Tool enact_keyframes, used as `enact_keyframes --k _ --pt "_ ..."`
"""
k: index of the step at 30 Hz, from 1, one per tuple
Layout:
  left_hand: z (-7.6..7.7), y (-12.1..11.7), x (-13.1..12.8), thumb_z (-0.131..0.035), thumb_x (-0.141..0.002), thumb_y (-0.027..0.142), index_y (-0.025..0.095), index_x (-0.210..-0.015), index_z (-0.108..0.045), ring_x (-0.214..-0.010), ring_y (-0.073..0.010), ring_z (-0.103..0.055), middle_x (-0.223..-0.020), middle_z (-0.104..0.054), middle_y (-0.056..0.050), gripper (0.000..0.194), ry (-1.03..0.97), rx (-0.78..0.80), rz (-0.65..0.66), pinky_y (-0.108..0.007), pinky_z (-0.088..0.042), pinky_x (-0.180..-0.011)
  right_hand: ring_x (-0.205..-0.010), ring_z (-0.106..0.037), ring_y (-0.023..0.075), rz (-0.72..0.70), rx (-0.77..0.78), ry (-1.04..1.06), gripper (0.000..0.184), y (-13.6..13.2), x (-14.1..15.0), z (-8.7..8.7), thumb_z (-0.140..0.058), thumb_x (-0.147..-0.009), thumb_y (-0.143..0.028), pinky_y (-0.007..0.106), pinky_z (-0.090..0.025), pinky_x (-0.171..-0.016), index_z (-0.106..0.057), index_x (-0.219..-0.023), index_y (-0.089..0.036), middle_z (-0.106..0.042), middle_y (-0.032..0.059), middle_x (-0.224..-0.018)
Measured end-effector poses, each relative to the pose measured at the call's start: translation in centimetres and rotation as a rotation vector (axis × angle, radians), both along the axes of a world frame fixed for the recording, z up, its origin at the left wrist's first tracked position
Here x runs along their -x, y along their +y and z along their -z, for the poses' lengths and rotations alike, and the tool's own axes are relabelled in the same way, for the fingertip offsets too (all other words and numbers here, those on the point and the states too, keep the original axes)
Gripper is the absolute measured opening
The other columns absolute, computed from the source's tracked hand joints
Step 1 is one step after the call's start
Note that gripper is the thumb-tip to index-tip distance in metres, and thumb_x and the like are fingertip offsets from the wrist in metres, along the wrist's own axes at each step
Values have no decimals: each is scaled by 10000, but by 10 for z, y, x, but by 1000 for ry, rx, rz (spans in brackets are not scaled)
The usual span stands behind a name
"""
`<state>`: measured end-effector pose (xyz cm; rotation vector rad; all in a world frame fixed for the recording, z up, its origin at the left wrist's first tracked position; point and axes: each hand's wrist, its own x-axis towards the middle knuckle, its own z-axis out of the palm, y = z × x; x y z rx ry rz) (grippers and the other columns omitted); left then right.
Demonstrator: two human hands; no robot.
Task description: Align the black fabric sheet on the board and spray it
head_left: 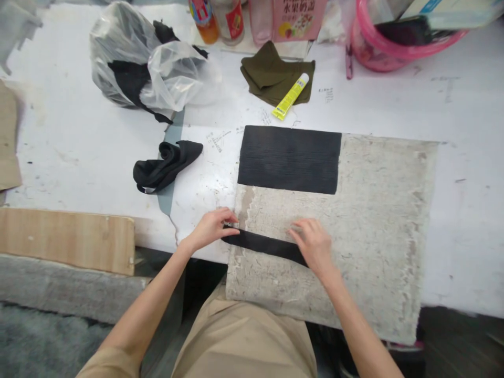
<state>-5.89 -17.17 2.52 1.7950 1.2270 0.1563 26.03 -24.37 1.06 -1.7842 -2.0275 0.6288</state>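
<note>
A narrow black fabric strip (268,244) lies across a worn, pale grey board (378,220) near the table's front edge. My left hand (214,227) pinches the strip's left end, with the thumb on top of it. Over the strip's right end is my right hand (315,242), slightly blurred, thumb and fingers a little apart and nothing visible between them. That end of the strip is partly hidden by the hand. Farther back on the board, a wide black fabric rectangle (290,160) lies flat.
Rolled black fabric (165,167) and a plastic bag (122,52) with black cloth are at left. Behind the board, a yellow tube (290,97) rests on olive fabric (262,68). Bottles (232,21) and a pink basket (378,58) stand at the back. A wooden board (66,239) lies front left.
</note>
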Motion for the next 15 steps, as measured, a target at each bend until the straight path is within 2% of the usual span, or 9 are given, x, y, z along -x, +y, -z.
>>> enact_keyframes --k 2,4,7,11,15 --pt "-4 -16 4 -754 -769 385 197 -966 -638 -877 -205 -578 -939 -613 -45 295 92 -100 145 -310 -465 -754 -942 -550 234 -149 91 -31 216 -13 26 -6 -619 -884 -357 354 -443 -782 -612 -1025 -193 -638 76 -1019" --pt "-4 -28 5 -740 -787 361 191 -1033 -618 -934 -232 -572 -1001 -609 -71 324 168 -202 201 -343 -470 -792 -945 -544 247 -190 135 -75 288 -23 43 -7 -684 -836 -340 371 -445 -780 -611 -1072 -193 -631 81 -1053" --pt "0 -39 5 -694 -831 319 174 -1075 -605 -973 -246 -573 -1065 -612 -103 297 215 -332 219 -370 -472 -830 -952 -542 254 -159 124 -112 349 -34 53 -5 -716 -810 -288 390 -444 -800 -606 -1125 -186 -628 87 -1070" --pt "4 -50 4 -662 -857 299 164 -1105 -613 -991 -255 -578 -1079 -625 -119 286 233 -488 221 -381 -471 -832 -972 -546 255 -133 59 -106 290 -41 52 -1 -685 -837 -253 393 -439 -815 -623 -1112 -188 -634 92 -1077" --pt "5 -62 4 -642 -873 249 183 -1099 -634 -996 -252 -584 -1065 -644 -109 235 266 -630 158 -377 -462 -819 -999 -542 250 -105 7 -85 248 -46 54 1 -670 -847 -237 385 -423 -835 -633 -1087 -188 -635 94 -1079"
